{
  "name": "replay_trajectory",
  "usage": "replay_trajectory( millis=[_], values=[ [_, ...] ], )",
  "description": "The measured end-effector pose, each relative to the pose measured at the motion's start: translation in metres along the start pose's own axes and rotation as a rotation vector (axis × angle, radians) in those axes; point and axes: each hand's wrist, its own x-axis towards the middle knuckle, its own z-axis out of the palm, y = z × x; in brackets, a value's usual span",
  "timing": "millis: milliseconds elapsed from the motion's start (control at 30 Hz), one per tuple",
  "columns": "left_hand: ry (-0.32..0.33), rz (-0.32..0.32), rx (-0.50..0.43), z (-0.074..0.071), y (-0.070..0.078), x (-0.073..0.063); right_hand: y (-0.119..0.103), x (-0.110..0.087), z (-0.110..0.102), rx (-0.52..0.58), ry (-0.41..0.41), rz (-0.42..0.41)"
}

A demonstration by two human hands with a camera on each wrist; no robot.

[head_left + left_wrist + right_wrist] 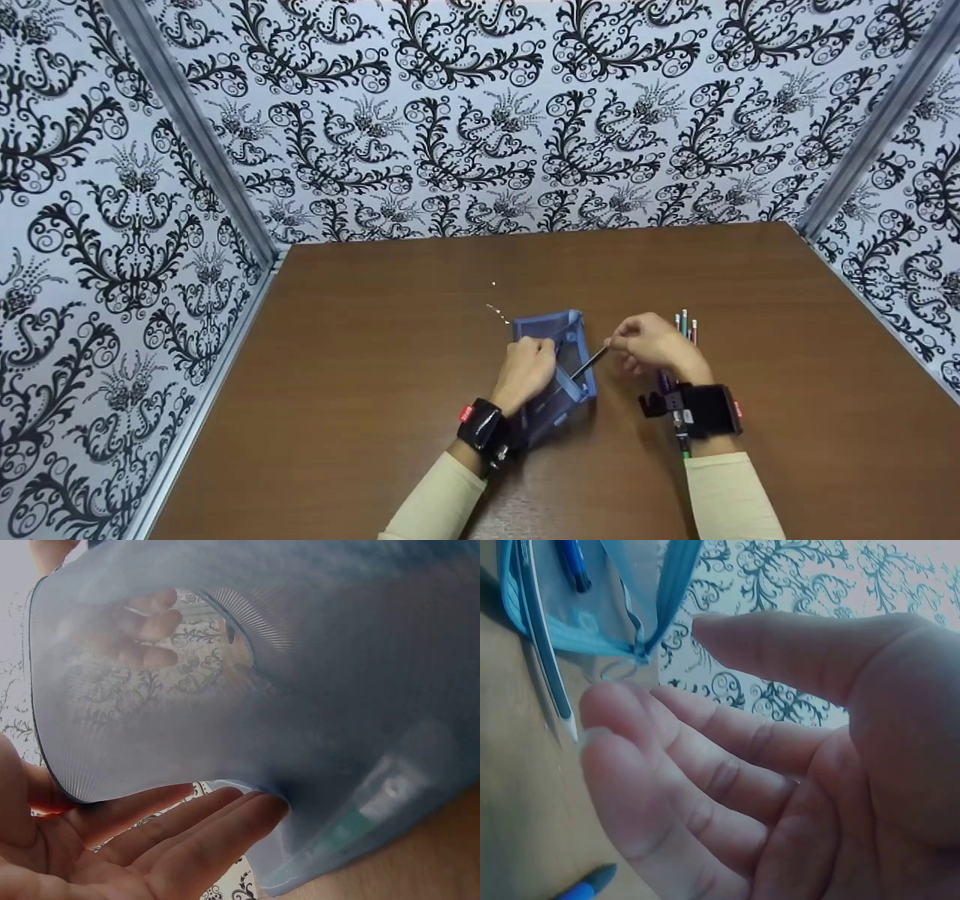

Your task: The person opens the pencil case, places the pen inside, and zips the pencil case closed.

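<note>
My left hand (527, 369) grips the edge of a blue mesh zip pouch (541, 328); its fingers (217, 840) bear against the translucent mesh (150, 727) in the left wrist view. The pouch mouth, rimmed by a blue zipper (676, 592), gapes toward the right. A dark pencil (589, 363) slants out of that mouth, its sharpened tip outward. My right hand (651, 346) is at the pencil's outer end. In the right wrist view its thumb stands apart from the bent fingers, and the pencil (544, 652) lies beside the fingertips. A blue pen (574, 566) shows inside the pouch.
Several pencils and pens (684, 322) lie on the brown table (360, 360) under my right hand and wrist, partly hidden. One blue pen tip (592, 885) shows low in the right wrist view. Patterned walls (465, 135) enclose the table at the back and sides.
</note>
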Motion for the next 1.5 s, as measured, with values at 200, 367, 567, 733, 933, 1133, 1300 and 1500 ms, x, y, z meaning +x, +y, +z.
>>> replay_trajectory(
  millis=[200,367,567,733,933,1133,1300,1500],
  values=[
    [0.015,0.017,0.037,0.0,0.0,0.0,0.007,-0.006,-0.014,0.01,-0.005,0.002],
    [0.01,0.007,0.02,0.001,0.0,0.0,0.018,-0.008,-0.025,0.041,-0.011,0.035],
    [-0.025,-0.036,-0.038,0.001,0.0,-0.001,0.029,-0.01,-0.032,0.122,-0.031,0.045],
    [-0.051,-0.063,-0.08,0.001,0.0,-0.002,0.035,-0.014,-0.037,0.156,-0.043,0.03],
    [-0.032,-0.039,-0.047,0.001,-0.001,0.0,0.041,-0.019,-0.044,0.189,-0.039,0.045],
    [-0.007,-0.022,-0.003,0.002,-0.001,0.0,0.049,-0.024,-0.052,0.24,-0.017,0.078],
    [-0.011,-0.021,-0.012,0.002,-0.001,0.0,0.058,-0.028,-0.058,0.3,-0.014,0.09],
    [-0.01,-0.015,-0.009,0.002,-0.001,0.0,0.066,-0.032,-0.062,0.317,-0.004,0.098]
  ],
)
